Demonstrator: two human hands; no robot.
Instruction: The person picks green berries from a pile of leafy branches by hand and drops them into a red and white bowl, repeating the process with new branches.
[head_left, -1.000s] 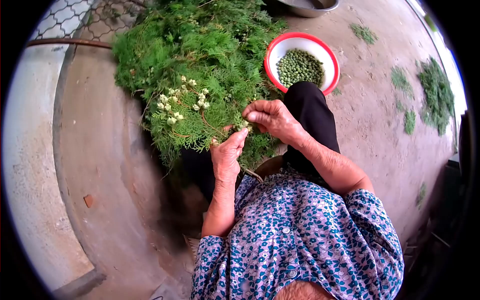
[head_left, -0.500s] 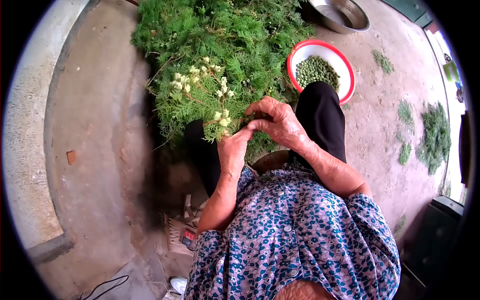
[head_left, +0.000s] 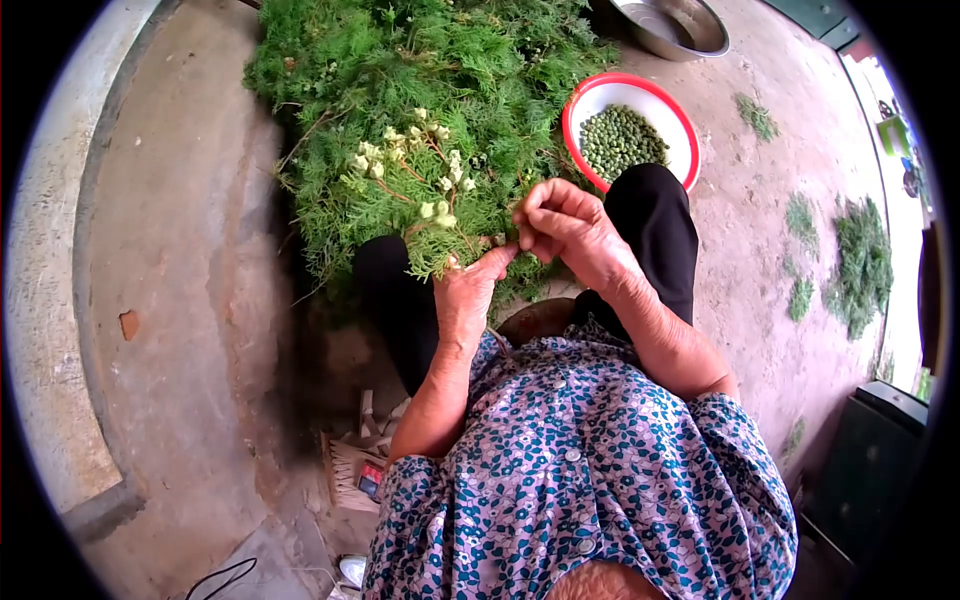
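No words, labels, brands, numbers or signs can be read; one small red-marked item point(head_left: 369, 481) is too blurred.

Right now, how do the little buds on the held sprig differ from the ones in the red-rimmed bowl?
Buds on the sprig are pale cream, attached among foliage; bowl buds are darker green, loose, heaped in the red-rimmed bowl. Both are small and roundish.

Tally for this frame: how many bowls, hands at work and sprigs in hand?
Bowls: 2, red-rimmed bowl holding green seeds, metal bowl
Hands: 2, left hand, right hand
Sprigs in hand: 1, sprig with pale cones, held by the left hand
Total: 5
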